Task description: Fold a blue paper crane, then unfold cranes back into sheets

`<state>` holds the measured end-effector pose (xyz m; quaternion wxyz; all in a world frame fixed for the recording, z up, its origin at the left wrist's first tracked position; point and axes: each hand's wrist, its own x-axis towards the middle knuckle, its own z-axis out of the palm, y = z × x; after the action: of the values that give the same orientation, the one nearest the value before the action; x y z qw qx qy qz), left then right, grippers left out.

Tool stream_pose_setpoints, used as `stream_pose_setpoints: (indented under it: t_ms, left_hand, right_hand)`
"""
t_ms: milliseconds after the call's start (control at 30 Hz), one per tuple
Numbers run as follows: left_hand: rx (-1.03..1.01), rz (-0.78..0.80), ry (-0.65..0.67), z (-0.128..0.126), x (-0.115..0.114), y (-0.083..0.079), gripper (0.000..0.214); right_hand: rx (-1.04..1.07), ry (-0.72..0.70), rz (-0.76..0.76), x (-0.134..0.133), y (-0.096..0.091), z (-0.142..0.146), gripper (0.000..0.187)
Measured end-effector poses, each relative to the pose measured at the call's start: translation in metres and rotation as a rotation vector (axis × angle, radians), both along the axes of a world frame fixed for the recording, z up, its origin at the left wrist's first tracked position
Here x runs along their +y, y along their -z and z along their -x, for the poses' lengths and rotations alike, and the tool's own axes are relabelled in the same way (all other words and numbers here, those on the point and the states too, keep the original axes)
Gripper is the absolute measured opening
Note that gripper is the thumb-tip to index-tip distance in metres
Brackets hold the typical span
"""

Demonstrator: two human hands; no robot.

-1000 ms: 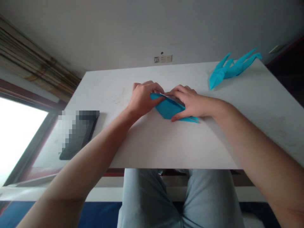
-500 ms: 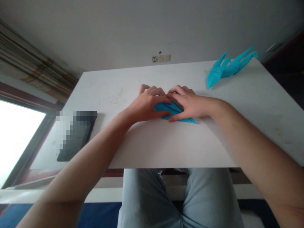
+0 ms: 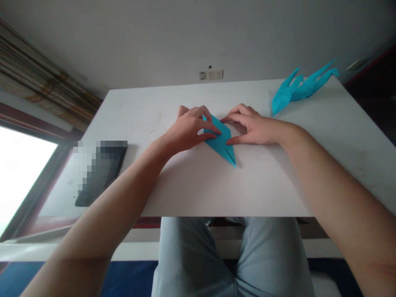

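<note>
A sheet of blue origami paper, folded into a kite-like diamond, lies flat on the white table between my hands. Its narrow tip, split by a slit, points toward me. My left hand holds the paper's left side, thumb and fingers resting on top and covering that edge. From the other side my right hand grips the right edge, its thumb on the lower part and its index finger at the upper part.
Folded blue paper cranes stand at the table's back right. A dark tablet-like device, partly pixelated, lies at the left. The white table ends just before my knees. Wall sockets sit behind it.
The folded paper has turned so its narrow tip points toward me instead of to the right, and it now lies flatter and wider. My hands have moved slightly apart.
</note>
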<state>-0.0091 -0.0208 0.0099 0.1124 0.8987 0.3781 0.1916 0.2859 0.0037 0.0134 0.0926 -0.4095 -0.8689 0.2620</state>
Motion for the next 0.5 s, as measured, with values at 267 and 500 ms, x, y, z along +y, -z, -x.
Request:
stream_pose_setpoints:
  t_ms: [267, 500]
  left_hand:
    - [-0.041, 0.095, -0.015, -0.007, -0.001, 0.002, 0.021]
    - [0.064, 0.105, 0.026, -0.008, -0.013, -0.005, 0.070]
  right_hand:
    - [-0.056, 0.051, -0.058, -0.006, 0.008, 0.003, 0.138]
    - [-0.018, -0.012, -0.068, -0.010, 0.004, 0.004, 0.147]
